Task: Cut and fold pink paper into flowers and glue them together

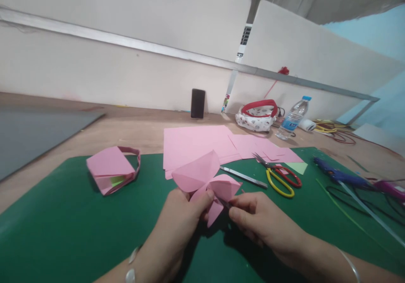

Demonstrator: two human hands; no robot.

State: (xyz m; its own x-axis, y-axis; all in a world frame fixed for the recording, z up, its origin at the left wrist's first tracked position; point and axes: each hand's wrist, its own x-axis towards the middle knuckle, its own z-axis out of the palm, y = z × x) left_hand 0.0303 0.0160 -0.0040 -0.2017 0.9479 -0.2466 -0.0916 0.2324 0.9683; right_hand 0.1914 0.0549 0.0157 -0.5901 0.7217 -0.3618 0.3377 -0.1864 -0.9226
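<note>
My left hand (191,211) pinches a folded pink paper piece (198,171) with petal-like flaps, the thumb pressing near its centre. Close by on the right, my right hand (257,215) has its thumb and fingers closed on a thin dark object (225,203), whose end goes in among the lower flaps. Its kind cannot be made out, since the fingers cover most of it. Both hands are above a green cutting mat (126,232). Just beyond them lie a slim silver cutter (245,177) and scissors (280,181) with one yellow and one red handle.
Pink paper sheets (196,143) lie behind the hands. A folded pink paper bag (110,167) is at left. A blue glue gun (340,173) with cords is at right. Farther back are a phone (198,103), a pouch (256,120) and a water bottle (292,120).
</note>
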